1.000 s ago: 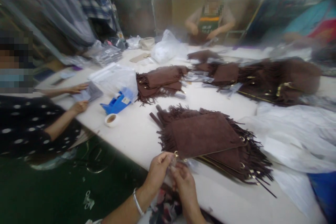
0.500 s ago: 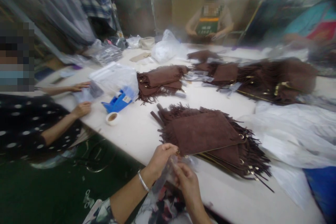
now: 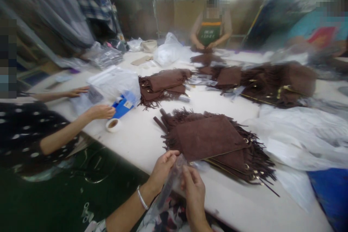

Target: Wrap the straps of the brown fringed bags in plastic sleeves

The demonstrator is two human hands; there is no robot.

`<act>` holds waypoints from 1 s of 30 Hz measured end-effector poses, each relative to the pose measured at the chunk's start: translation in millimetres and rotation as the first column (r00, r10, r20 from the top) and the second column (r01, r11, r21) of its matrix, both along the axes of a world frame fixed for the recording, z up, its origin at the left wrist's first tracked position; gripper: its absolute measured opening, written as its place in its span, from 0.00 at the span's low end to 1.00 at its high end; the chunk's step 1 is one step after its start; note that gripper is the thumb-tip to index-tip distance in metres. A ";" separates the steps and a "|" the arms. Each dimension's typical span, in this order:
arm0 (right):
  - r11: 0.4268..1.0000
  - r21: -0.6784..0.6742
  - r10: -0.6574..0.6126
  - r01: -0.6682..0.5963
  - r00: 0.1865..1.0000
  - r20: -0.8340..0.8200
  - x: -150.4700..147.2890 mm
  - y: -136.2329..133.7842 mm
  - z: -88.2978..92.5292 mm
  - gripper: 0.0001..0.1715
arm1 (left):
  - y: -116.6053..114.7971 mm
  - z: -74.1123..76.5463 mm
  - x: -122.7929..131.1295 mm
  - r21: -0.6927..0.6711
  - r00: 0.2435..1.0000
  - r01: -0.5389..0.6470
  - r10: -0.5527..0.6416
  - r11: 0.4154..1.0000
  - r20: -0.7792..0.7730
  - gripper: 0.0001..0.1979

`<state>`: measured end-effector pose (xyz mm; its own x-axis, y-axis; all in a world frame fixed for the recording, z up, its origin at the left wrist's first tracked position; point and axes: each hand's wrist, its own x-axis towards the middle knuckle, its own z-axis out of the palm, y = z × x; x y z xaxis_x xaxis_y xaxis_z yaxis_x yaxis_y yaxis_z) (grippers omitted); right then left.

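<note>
Close to the table's front edge, my left hand (image 3: 162, 169), with a silver bangle at the wrist, pinches the top of a thin clear plastic strip (image 3: 169, 185). The fingertips are right by the near corner of a brown suede bag (image 3: 210, 136); whether they touch it I cannot tell. My right hand (image 3: 194, 188) has its thumb and fingers closed on the same plastic from the other side. Below both hands the strip hangs down over my patterned clothing. The fringed bag lies flat on a stack of similar ones, with metal rings at its right end.
A blue tape dispenser (image 3: 123, 106) and a tape roll (image 3: 112, 125) stand left, near a co-worker's hand (image 3: 102, 111). More brown bags (image 3: 165, 81) lie behind. White plastic sheeting (image 3: 301, 137) covers the right side. Two other people are across the table (image 3: 141, 141).
The co-worker at left has reached one hand to the tape dispenser. The person at the back now has both hands at a brown piece. My hands keep nearly the same pinch; my view shifted slightly.
</note>
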<state>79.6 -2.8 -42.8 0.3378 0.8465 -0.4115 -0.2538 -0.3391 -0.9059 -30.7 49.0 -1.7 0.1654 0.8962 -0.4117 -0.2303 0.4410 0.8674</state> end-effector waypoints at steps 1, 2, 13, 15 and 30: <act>1.000 -0.001 -0.013 0.013 1.000 -0.002 -0.9 0.4 0.5 0.23 | -3.1 -1.6 -1.3 -0.011 1.000 -0.009 0.009 1.000 0.003 0.20; 1.000 0.000 -0.023 0.023 1.000 -0.012 -2.0 1.1 0.9 0.23 | -6.1 -3.6 -2.3 -0.025 1.000 -0.015 0.015 1.000 0.014 0.20; 0.999 0.033 0.022 -0.025 0.997 0.071 -2.7 6.1 0.4 0.23 | -18.4 -26.5 9.4 -0.024 0.982 -0.158 0.160 0.987 0.097 0.11; 0.998 0.024 0.051 -0.055 0.991 0.120 -0.9 1.6 6.4 0.23 | -18.2 -28.4 13.1 0.000 0.980 -0.194 0.194 0.981 0.047 0.10; 0.990 -0.045 0.138 -0.131 0.884 0.447 7.8 -1.9 8.4 0.17 | -37.7 -31.8 15.7 0.060 0.966 -0.230 0.236 0.971 -0.109 0.11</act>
<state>87.3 -4.8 -34.4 0.3722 0.8924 -0.2553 0.2264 -0.3540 -0.9074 -15.0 11.4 -33.6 -0.0961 0.9230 -0.3725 -0.2198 0.3453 0.9124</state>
